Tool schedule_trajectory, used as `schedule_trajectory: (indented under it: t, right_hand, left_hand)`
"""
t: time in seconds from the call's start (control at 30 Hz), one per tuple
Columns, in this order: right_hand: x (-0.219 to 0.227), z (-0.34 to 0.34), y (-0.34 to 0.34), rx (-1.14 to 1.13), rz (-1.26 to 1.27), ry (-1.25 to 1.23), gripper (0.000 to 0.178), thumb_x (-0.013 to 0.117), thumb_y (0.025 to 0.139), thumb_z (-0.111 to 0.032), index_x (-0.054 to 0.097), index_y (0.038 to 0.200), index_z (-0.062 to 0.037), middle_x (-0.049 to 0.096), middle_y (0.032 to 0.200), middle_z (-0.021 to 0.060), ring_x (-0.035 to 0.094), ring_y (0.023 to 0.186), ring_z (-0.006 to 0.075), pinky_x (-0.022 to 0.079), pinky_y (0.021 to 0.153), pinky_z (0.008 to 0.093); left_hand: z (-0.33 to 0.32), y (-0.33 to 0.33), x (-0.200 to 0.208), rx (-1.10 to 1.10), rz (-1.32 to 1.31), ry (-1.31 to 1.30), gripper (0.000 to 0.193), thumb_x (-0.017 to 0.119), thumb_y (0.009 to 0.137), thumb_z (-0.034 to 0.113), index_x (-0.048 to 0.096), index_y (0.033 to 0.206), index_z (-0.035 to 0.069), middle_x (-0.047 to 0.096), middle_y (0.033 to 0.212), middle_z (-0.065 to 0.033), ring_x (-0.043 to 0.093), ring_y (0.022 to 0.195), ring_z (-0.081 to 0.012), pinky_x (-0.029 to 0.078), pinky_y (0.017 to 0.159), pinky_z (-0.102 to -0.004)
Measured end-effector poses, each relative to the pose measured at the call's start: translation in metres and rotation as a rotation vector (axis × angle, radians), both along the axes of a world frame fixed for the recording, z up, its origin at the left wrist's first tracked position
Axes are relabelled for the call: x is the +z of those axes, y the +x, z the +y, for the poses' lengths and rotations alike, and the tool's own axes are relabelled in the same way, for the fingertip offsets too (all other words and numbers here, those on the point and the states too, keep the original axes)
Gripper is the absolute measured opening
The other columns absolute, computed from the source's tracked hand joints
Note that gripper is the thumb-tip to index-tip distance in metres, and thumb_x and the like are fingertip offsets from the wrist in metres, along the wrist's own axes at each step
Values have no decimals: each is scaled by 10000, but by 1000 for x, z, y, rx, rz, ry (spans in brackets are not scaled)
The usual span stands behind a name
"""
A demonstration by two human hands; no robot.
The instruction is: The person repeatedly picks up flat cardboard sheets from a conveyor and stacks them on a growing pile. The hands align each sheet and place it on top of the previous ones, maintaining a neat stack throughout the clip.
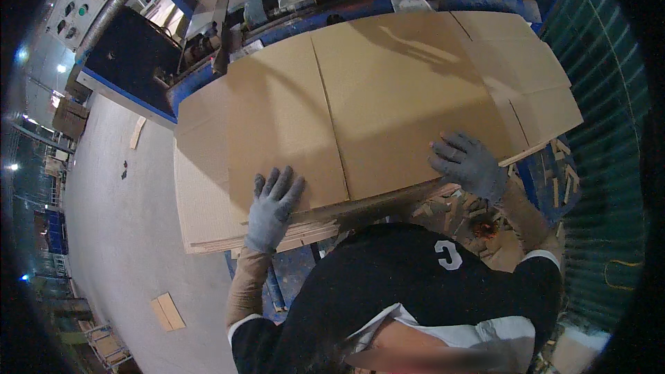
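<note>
Grey floor (125, 201) at L, green corrugated wall (596, 166) at R; blue mach. (485, 4) at far side. Big brown cardboard sheet (409, 111) lies flat atop stack (312, 233), nr mach. Gloved L hand (271, 211) & R hand (470, 166) rest on sheet nr its close edge, grip released on both, splayed.

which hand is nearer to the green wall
The right. The right hand lies on the cardboard near its front edge, to the left of the green wall; the left hand is farther left, across the cardboard.
</note>
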State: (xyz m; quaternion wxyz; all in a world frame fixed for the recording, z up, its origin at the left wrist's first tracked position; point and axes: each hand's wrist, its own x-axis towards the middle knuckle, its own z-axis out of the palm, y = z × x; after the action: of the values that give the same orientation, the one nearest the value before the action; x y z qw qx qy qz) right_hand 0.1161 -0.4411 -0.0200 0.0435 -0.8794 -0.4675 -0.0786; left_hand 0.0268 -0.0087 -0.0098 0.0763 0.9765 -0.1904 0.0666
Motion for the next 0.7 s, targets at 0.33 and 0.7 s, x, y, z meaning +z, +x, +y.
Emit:
schedule_trajectory:
  t: [0.33,0.7]
  right_hand:
    - [6,13,85,8,-90,63,649,561,819,-569,537,1258,-90,501,1340,153,446,1242,331,341,1032,475]
    - [15,239,169,-233,1201,826,401,546,926,-400,563,899,0,539,623,32,539,479,116,449,448,267]
  left_hand:
    - [10,48,1,-20,-85,40,653,589,728,82,459,1365,138,407,1426,-169,377,1314,-383,234,1092,-572]
    - [90,120,-7,683,-159,-403,488,574,885,350,558,1221,-3,525,1274,-239,544,1108,-436,450,950,-462]
